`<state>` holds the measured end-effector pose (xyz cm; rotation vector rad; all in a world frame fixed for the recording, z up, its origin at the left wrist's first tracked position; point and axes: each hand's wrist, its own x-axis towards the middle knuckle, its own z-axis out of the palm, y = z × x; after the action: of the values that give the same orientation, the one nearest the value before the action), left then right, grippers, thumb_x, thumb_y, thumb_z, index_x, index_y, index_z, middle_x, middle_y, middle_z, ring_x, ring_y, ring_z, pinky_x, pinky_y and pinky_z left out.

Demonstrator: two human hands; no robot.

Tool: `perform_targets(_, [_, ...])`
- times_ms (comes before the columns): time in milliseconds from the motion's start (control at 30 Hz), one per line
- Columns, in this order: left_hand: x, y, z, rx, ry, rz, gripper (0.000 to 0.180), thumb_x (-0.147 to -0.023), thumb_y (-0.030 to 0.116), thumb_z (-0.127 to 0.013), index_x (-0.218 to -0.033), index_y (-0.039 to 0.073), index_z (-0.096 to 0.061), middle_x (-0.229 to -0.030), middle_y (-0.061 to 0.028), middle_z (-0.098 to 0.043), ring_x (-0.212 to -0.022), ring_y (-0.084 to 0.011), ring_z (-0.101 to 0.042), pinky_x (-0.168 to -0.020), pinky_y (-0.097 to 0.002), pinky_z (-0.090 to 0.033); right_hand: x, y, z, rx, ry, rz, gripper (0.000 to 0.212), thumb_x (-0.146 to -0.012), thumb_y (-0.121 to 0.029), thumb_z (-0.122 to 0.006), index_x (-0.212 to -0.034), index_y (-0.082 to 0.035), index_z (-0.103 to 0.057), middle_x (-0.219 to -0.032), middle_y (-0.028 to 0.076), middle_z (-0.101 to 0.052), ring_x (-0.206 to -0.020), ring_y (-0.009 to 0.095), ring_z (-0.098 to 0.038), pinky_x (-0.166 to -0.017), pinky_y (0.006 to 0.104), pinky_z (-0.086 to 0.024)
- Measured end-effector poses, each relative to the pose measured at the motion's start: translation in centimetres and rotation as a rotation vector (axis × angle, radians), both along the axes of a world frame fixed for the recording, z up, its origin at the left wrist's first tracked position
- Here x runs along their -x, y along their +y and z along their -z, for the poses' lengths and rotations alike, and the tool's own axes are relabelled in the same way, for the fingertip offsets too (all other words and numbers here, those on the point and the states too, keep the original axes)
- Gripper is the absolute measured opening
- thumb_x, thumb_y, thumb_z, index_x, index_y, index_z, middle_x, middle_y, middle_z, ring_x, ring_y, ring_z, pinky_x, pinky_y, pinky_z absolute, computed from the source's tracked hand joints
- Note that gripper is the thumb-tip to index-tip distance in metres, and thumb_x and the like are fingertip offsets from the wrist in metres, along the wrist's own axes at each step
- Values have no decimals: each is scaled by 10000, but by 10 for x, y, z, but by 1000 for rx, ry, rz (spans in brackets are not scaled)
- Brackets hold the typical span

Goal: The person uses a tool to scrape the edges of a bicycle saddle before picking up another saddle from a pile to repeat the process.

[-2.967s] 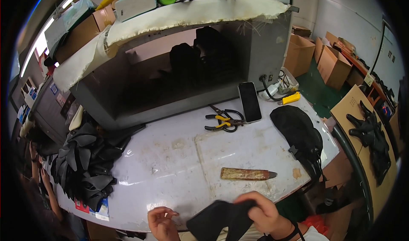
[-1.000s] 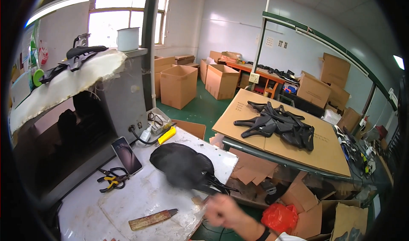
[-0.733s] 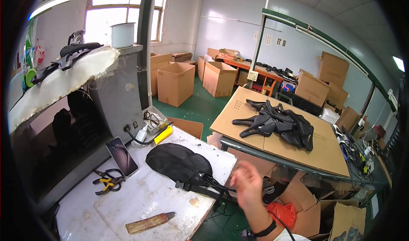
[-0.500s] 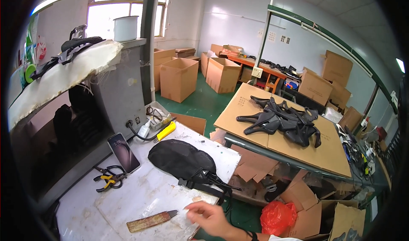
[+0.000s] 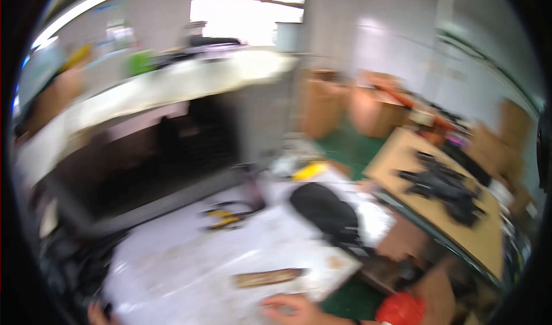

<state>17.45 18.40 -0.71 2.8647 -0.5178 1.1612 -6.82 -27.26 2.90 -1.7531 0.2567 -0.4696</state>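
Observation:
The view is smeared by motion. My right hand is low over the near edge of the white worktable, fingers loosely bent and apart, with nothing visible in it. Just beyond it lies a knife with a worn wooden handle, its blade pointing right. Only part of my left hand shows at the bottom left, beside a dark heap; its fingers are too blurred to read. A black padded piece with straps lies toward the table's right side. Yellow-and-black pliers lie farther back.
A phone leans against the dark-fronted grey box behind the table. A yellow-handled tool lies at the back. To the right, a cardboard-topped table carries black moulded parts. A red plastic bag sits below.
The view has swung left, so the scene sits farther right in it. My left hand has come in at the bottom left. My right hand stays near the knife, which still lies on the table.

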Motion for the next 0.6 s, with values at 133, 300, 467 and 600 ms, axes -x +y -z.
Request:
perform_targets(133, [-28,-38,-13,299,169,-83,530,-713,73,-810,-1228,55,-682,-1201,-195,-669,-1164,-404,-591,-1041,-496,-451,14,-3,32,-79,75,39,175,-985,-68,-689,-1136,21,-684,-817,15,-667,-683,79,-598,-595,247,-485])
perform_targets(300, [-30,0,-5,569,180,-84,568,-809,142,-807,-1314,-3,-592,-1226,-226,-606,-1150,-413,-588,-982,-465,-501,-17,18,25,-114,43,-161,178,-995,-80,-683,-1133,32,-695,-779,12,-638,-656,85,-576,-600,255,-471])
perform_targets(467, [-38,8,-11,617,220,-163,549,-863,230,-778,-1314,-24,-594,-1225,-210,-617,-1159,-407,-594,-968,-451,-510,-43,35,20,-113,108,-240,181,-987,-78,-687,-1128,36,-695,-785,11,-627,-660,90,-580,-613,257,-477])
perform_targets(600, [-41,-2,-40,764,301,-179,462,-891,235,-759,-1269,-1,-634,-1185,-187,-655,-1043,-343,-671,-878,-419,-542,-47,39,15,-77,123,-252,185,-978,-67,-688,-1134,31,-695,-791,17,-646,-680,84,-596,-630,254,-490])
